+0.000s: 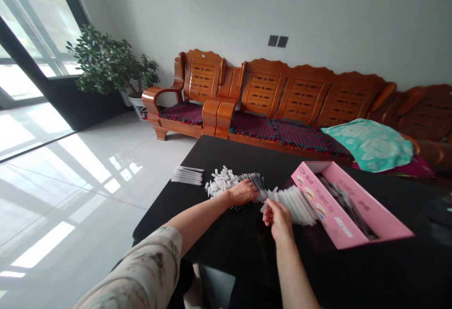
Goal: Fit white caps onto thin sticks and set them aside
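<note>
My right hand (278, 217) is closed, thumb and fingers pinching a whitish translucent pen barrel (263, 207). Beside it a row of similar pen barrels (296, 204) lies across the black table (226, 248). My left hand (244, 192) reaches in from the left, fingers bent down and drawn together at a bunch of thin dark pen refills (254, 178); its fingertips are partly hidden, and I cannot make out what they hold. Left of this hand spreads a heap of small white pen caps (221, 181). Small black pieces (242, 209) lie just below it.
Several white pens (187, 175) lie side by side near the table's left edge. A pink box (370, 215) holding dark strips stands to the right. Behind are a wooden sofa (300, 94), a turquoise cloth (370, 144) and a potted plant (113, 64).
</note>
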A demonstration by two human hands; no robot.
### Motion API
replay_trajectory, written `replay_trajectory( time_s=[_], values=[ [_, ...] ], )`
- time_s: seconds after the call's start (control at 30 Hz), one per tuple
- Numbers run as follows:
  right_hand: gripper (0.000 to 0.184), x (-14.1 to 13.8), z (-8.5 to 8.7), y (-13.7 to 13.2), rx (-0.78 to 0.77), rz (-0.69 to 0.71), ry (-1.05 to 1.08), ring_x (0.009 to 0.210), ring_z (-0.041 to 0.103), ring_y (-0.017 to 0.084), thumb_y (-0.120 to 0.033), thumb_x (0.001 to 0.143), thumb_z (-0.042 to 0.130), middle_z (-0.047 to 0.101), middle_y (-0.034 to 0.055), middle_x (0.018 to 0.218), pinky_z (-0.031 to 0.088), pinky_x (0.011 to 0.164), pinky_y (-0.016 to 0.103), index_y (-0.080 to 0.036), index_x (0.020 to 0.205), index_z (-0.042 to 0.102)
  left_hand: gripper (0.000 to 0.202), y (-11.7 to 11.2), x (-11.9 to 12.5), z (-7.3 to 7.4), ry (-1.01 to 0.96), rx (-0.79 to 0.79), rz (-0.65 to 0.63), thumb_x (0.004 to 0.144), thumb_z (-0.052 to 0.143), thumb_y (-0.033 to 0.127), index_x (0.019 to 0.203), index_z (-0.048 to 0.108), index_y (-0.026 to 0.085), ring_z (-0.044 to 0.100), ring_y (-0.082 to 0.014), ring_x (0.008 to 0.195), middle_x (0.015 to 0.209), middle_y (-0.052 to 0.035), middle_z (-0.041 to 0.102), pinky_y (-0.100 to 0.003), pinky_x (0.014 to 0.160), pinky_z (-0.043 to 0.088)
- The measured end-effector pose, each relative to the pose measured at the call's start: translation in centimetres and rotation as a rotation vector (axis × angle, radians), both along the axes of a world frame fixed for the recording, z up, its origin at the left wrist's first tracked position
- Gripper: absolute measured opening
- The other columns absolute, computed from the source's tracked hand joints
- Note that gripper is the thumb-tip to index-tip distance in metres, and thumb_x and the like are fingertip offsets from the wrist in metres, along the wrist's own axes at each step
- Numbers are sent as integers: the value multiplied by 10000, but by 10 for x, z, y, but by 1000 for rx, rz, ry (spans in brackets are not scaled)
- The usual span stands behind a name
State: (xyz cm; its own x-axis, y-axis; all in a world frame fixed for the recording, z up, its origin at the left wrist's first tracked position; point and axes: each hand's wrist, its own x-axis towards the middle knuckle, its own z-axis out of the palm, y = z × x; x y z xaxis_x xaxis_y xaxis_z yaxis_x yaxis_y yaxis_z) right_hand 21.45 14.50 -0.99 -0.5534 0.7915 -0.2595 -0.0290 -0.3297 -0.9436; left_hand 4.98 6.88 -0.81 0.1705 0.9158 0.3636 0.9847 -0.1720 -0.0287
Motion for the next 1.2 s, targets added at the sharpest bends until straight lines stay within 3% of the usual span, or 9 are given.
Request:
replay_trajectory(
  time_s=[0.13,0.23,0.33,0.4,0.53,0.63,0.8,1.2],
  values=[
    [364,2,2,0,-4,-3,9,283,484,113,-458,603,794,561,-38,416,285,247,179,-165,696,597,121,-9,0,6,-33,18,26,891,524,149,820,621,166,562,-189,782,810,-71,628,-330,766,378],
    [370,2,4,-2,-1,-4,28,290,489,111,-461,606,800,563,-36,421,289,251,179,-165,695,596,99,-22,2,13,-277,179,219,864,531,134,810,609,165,568,-184,779,797,-59,623,-319,764,404],
    [372,-1,7,-6,-1,5,68,307,510,116,-457,606,807,572,-35,432,308,260,181,-169,689,587,51,-43,5,18,-784,493,468,817,566,133,812,600,170,576,-150,713,762,-25,622,-275,700,436],
    [363,-5,11,-12,-8,7,108,334,547,130,-442,607,808,600,-21,457,347,276,189,-171,688,580,34,-60,9,18,-1205,696,546,789,617,179,813,595,171,581,-128,648,721,-2,619,-243,625,446],
    [330,-17,21,-27,-20,26,199,429,643,183,-386,609,802,683,28,550,457,335,225,-165,729,589,212,-92,15,15,-1954,947,483,693,750,246,785,581,157,639,-123,653,713,-1,636,-204,573,476],
    [318,-25,28,-41,-26,35,261,489,682,208,-347,617,792,712,39,595,516,384,253,-160,791,604,286,-110,20,13,-2262,1011,413,622,811,197,794,587,150,668,-119,671,724,-7,653,-185,587,507],
    [304,-32,38,-60,-21,8,339,533,703,212,-331,637,773,722,40,612,568,457,280,-158,825,608,274,-124,28,14,-2393,1058,343,635,798,136,814,591,152,686,-116,680,731,-9,668,-177,596,534],
    [311,-38,44,-78,-29,58,349,551,712,225,-321,672,774,728,60,630,587,495,304,-142,855,597,305,-124,40,19,-2384,1028,305,607,837,175,779,587,144,679,-119,674,728,-9,668,-188,615,531]
  ],
)
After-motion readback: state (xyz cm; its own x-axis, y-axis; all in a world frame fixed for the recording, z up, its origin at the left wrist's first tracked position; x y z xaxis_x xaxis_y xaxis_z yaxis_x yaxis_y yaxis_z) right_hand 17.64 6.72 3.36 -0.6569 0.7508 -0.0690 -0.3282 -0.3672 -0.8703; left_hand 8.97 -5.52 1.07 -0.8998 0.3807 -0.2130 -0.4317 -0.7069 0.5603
